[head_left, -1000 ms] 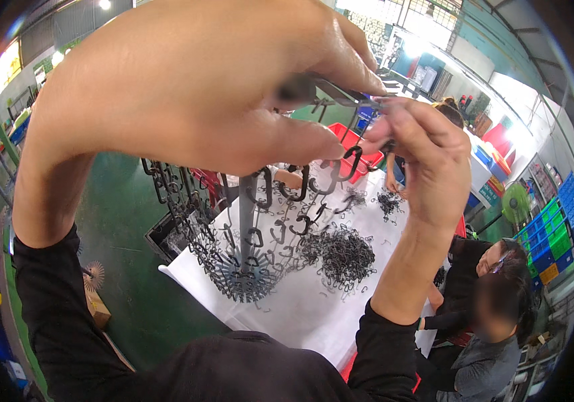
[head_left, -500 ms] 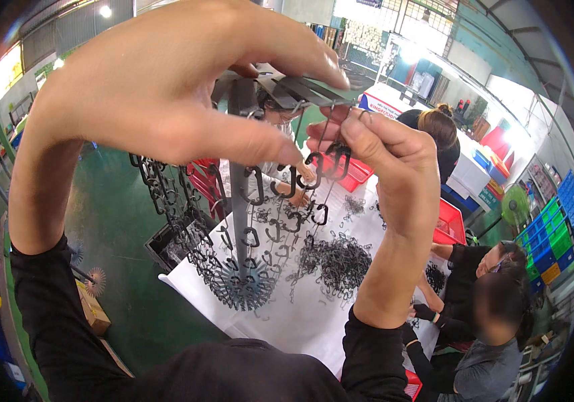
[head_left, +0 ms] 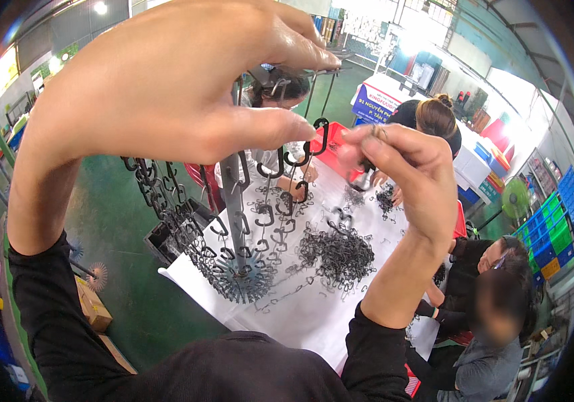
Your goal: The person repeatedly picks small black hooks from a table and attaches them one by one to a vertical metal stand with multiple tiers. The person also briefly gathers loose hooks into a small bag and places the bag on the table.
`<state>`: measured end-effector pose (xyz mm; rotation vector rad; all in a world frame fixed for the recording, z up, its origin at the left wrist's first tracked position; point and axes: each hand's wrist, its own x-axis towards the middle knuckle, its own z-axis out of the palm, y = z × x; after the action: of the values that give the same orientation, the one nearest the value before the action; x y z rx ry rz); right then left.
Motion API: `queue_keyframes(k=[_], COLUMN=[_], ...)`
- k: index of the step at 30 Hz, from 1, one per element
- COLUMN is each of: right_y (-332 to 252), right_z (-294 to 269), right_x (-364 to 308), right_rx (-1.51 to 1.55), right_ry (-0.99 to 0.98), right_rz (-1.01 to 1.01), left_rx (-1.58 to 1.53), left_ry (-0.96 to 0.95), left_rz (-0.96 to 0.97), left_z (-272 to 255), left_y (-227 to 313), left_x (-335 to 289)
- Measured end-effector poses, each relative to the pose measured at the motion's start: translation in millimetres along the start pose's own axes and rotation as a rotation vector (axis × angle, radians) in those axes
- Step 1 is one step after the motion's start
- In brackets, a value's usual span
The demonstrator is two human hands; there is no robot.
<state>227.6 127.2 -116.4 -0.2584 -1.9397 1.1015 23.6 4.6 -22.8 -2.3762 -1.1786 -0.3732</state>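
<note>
My left hand is raised close to the camera, curled over the top of a grey metal hanging rack whose pole disappears behind my thumb. Black S-shaped hooks hang in rows from the rack's thin arms. My right hand is just right of the rack, fingertips pinched on a small black hook beside a hanging one. The rack's round spiked base stands on a white-covered table, beside a pile of loose black hooks.
Other people sit around the table: one behind the rack, one at the far side, and another at the lower right. A second rack of hooks stands left over a green floor. Blue crates are stacked at right.
My right hand has come down and left from the upper arm of the rack, still pinching a hook. My left hand has stayed on the rack top, and the view has tilted lower.
</note>
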Motion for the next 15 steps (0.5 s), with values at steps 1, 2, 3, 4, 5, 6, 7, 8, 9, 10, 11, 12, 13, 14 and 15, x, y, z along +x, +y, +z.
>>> queue_keyframes(k=[1, 2, 3, 4, 5, 6, 7, 8, 9, 10, 11, 12, 13, 14, 15], right_y=[2, 5, 6, 7, 8, 8, 8, 8, 7, 5, 4, 3, 2, 1, 1], right_z=[3, 8, 13, 17, 21, 23, 27, 31, 33, 34, 36, 37, 37, 38, 37], right_x=[4, 9, 12, 13, 15, 16, 18, 21, 22, 23, 24, 25, 24, 22, 21], right_rx=[0.031, 0.062, 0.097, 0.115, 0.101, 0.094, 0.113, 0.142, 0.166, 0.206, 0.244, 0.281, 0.252, 0.219, 0.186], right_ry=[0.041, 0.097, 0.146, 0.185, 0.189, 0.180, 0.152, 0.127, 0.117, 0.093, 0.078, 0.082, 0.126, 0.179, 0.230], right_rz=[-0.070, -0.116, -0.148, -0.155, -0.142, -0.137, -0.175, -0.187, -0.154, -0.145, -0.125, -0.129, -0.172, -0.193, -0.217], left_rx=[-0.045, -0.088, -0.179, -0.270, -0.364, -0.277, -0.189, -0.101, -0.092, -0.082, -0.072, -0.051, -0.032, -0.018, -0.014], left_ry=[0.001, 0.001, -0.017, -0.036, -0.057, -0.088, -0.118, -0.149, -0.136, -0.122, -0.108, -0.105, -0.104, -0.104, -0.119], left_rz=[-0.009, -0.019, -0.075, -0.131, -0.189, -0.089, 0.009, 0.107, 0.121, 0.135, 0.149, 0.136, 0.123, 0.110, 0.095], left_z=[-2, -4, -7, -10, -13, -15, -17, -17, -17, -15, -14, -13, -13, -12, -12], left_y=[1, 1, 2, 1, 0, -3, -7, -12, -14, -17, -18, -19, -19, -18, -17], left_x=[2, 3, 4, 4, 4, 5, 7, 7, 5, 4, 2, 0, -2, -2, -2])
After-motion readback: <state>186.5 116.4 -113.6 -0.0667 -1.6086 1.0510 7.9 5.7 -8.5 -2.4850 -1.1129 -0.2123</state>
